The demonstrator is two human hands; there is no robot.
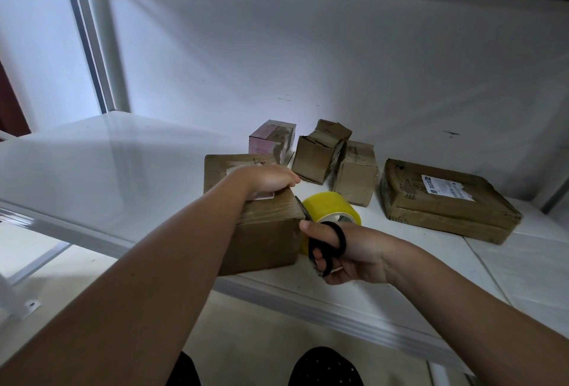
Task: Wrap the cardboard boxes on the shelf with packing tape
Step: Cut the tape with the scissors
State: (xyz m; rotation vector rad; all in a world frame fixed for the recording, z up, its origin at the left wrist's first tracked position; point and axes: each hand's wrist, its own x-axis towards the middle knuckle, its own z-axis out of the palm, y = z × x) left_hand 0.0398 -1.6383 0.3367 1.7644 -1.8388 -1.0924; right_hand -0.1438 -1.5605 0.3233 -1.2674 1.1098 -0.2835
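1. The person's left hand [271,181] is resting on top of a large brown cardboard box [261,231] at the front edge of the white metal shelf [123,164], its fingers curled over the box's upper right edge in a grasping grip.
2. The right hand [341,250] is holding a pair of black-handled scissors [326,247], fingers clenched through the loops, with the blades pointing up at the box's top right corner.
3. A yellow roll of packing tape [331,208] is sitting on the shelf just beside the box's right side, behind the scissors.
4. 4 more boxes are lying farther back: a small pink carton [271,138], 2 small brown cardboard boxes [317,154] touching each other, and a flat brown parcel [446,201] with a white label, well apart to the right.
5. 2 black shoes [326,367] are showing on the floor below.
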